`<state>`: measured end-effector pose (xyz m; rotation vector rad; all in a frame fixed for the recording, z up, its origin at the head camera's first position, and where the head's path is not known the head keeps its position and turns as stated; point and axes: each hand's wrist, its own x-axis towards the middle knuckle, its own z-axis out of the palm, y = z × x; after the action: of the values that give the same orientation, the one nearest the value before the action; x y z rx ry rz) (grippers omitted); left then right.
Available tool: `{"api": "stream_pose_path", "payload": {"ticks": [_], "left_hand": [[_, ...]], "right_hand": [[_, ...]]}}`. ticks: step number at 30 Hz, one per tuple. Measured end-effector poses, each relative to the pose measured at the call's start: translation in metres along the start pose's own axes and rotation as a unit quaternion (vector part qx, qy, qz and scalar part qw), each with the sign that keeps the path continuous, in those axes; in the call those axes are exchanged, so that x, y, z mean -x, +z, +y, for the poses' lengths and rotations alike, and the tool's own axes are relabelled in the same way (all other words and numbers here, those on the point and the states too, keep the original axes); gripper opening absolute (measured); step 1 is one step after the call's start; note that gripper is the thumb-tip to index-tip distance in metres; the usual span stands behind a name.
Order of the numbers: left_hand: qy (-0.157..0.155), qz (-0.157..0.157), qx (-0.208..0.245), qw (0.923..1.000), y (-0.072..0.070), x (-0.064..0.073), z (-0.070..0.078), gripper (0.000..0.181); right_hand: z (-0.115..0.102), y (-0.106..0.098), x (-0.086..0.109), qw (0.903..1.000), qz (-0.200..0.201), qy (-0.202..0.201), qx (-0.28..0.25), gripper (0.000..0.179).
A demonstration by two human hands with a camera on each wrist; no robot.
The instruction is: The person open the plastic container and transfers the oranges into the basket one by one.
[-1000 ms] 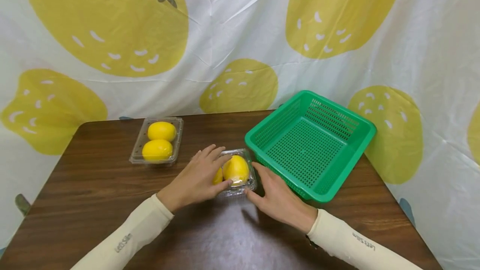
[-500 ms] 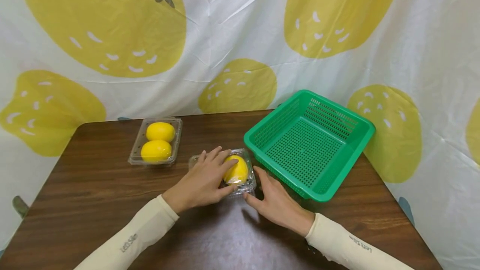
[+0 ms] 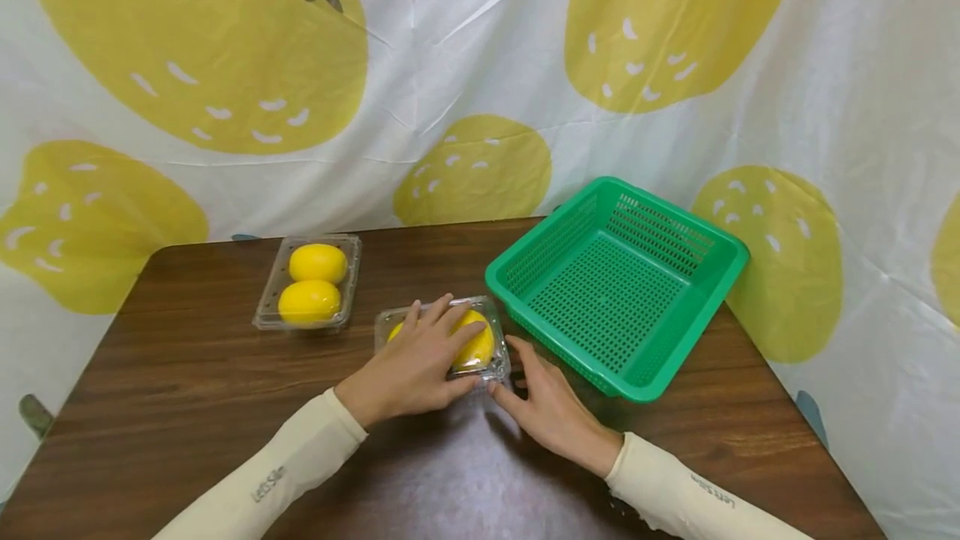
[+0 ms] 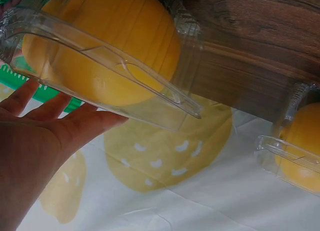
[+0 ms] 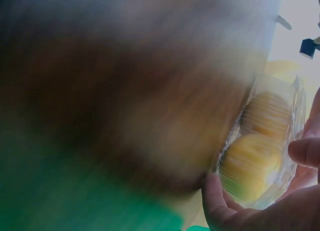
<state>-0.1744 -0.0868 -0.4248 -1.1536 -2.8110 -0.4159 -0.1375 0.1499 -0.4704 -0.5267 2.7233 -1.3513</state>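
A clear plastic clamshell box [image 3: 481, 311] with two yellow lemons [image 3: 474, 346] inside lies on the table in front of me. My left hand [image 3: 412, 365] rests across its lid with fingers extended, covering much of the left lemon. In the left wrist view those fingers [image 4: 75, 122] lie along the lid of the box [image 4: 165, 122]. At the box's right end is my right hand [image 3: 558, 407], index finger and thumb spread beside the edge and near corner. The right wrist view, partly blurred, shows both lemons [image 5: 252, 166] through the plastic, with fingertips right at the box end.
Another clear clamshell box [image 3: 272, 304] holding two lemons [image 3: 309, 302] stands at the back left of the brown wooden table [image 3: 187, 407]. A green plastic basket [image 3: 678, 369] with slotted walls sits at the back right. Behind hangs a white curtain [image 3: 465, 32] printed with lemons.
My left hand has slid slightly right and now lies flatter over the lid, uncovering the box's left end. The right hand stays nearly in place at the right end.
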Motion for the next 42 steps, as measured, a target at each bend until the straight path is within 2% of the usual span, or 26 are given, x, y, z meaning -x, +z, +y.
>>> {"api": "stream_pose_path", "payload": {"ticks": [8,14,19,22,26,32,37,39,42], "left_hand": [[-0.001,-0.011,-0.005,0.9999,0.000,-0.002,0.003,0.073],[-0.003,-0.023,-0.013,0.9997,0.000,-0.004,0.004,0.071],[-0.006,-0.033,-0.019,0.9993,-0.001,-0.006,0.006,0.070],[-0.009,-0.039,-0.024,0.9989,-0.001,-0.007,0.007,0.071],[-0.011,-0.044,-0.024,0.9987,-0.001,-0.009,0.008,0.070],[-0.007,-0.039,-0.027,0.9989,0.000,-0.012,0.008,0.067],[0.001,-0.028,-0.033,0.9991,0.000,-0.014,0.009,0.066],[0.004,-0.026,-0.034,0.9991,-0.001,-0.014,0.010,0.065],[0.010,-0.024,-0.042,0.9988,-0.002,-0.016,0.011,0.063]], "right_hand": [[-0.003,0.001,-0.001,0.9989,0.002,0.040,-0.025,0.065],[-0.006,0.003,-0.001,0.9952,0.008,0.070,-0.069,0.064],[-0.008,0.005,0.000,0.9893,0.030,0.092,-0.110,0.061],[-0.009,0.008,0.000,0.9791,0.039,0.106,-0.170,0.060],[-0.012,0.012,0.001,0.9589,0.048,0.126,-0.250,0.064],[-0.014,0.017,0.003,0.9436,0.070,0.131,-0.296,0.069],[-0.015,0.021,0.004,0.9332,0.086,0.127,-0.325,0.062],[-0.015,0.023,0.004,0.9253,0.093,0.132,-0.343,0.056],[-0.017,0.024,0.003,0.9082,0.097,0.148,-0.379,0.044]]}}
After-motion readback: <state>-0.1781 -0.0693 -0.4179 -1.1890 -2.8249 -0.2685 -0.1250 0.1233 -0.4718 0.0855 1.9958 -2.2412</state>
